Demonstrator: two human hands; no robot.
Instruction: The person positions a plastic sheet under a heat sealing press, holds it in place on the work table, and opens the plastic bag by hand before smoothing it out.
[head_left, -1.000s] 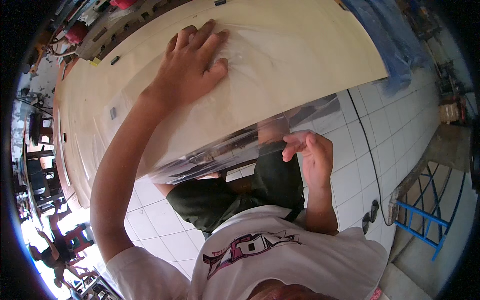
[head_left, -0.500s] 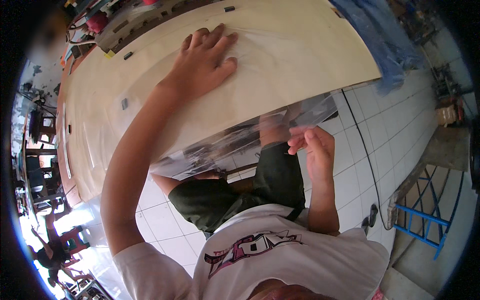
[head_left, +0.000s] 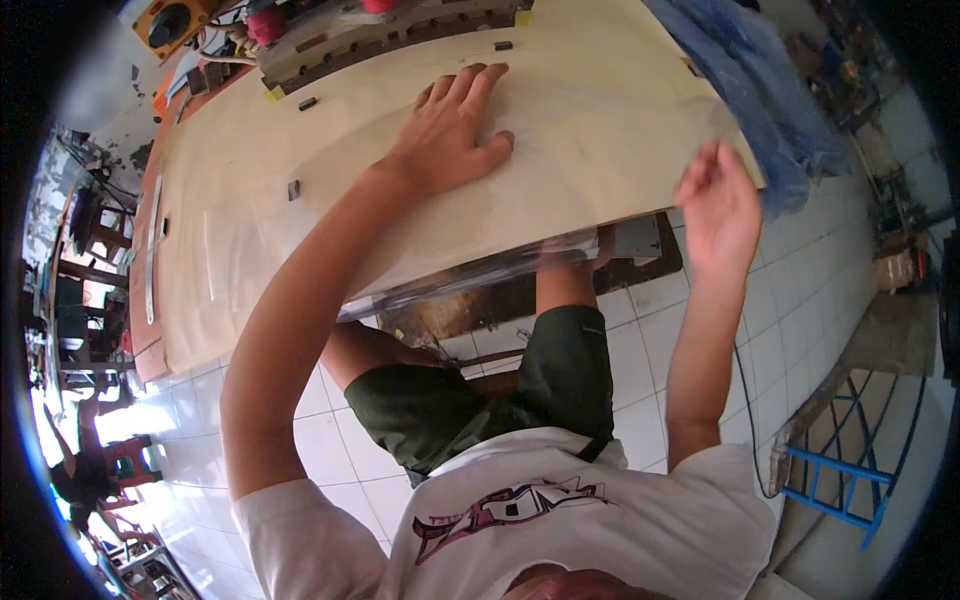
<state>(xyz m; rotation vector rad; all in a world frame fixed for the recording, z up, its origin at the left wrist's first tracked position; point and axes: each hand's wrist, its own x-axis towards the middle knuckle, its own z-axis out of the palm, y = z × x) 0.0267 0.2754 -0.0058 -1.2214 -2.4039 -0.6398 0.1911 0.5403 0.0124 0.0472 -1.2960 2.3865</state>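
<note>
A large pale yellow board (head_left: 590,130) lies on the table in front of me. Over its near part spreads a clear plastic sheet (head_left: 450,277), whose loose edge droops past the board's front edge. My left hand (head_left: 450,140) is open, pressed flat on the sheet with its fingers stretched out. My right hand (head_left: 722,205) is raised by the board's right end, its fingers curled and smeared by motion. I cannot make out whether anything is in it. Small dark blocks sit on the board, one (head_left: 503,46) at the far edge and one (head_left: 293,190) left of my forearm.
Crumpled blue plastic sheeting (head_left: 745,90) hangs at the table's right end. A long bar with holes (head_left: 385,45) and red knobs (head_left: 265,26) stand along the back. A metal strip (head_left: 153,250) lies at the left. A blue metal frame (head_left: 845,480) is at the lower right; another person (head_left: 85,475) is far left.
My right hand has risen away from the sheet's hanging edge, up and right to the board's corner. The sheet's edge hangs lower and more bunched. My left hand stays flat; the view has shifted.
</note>
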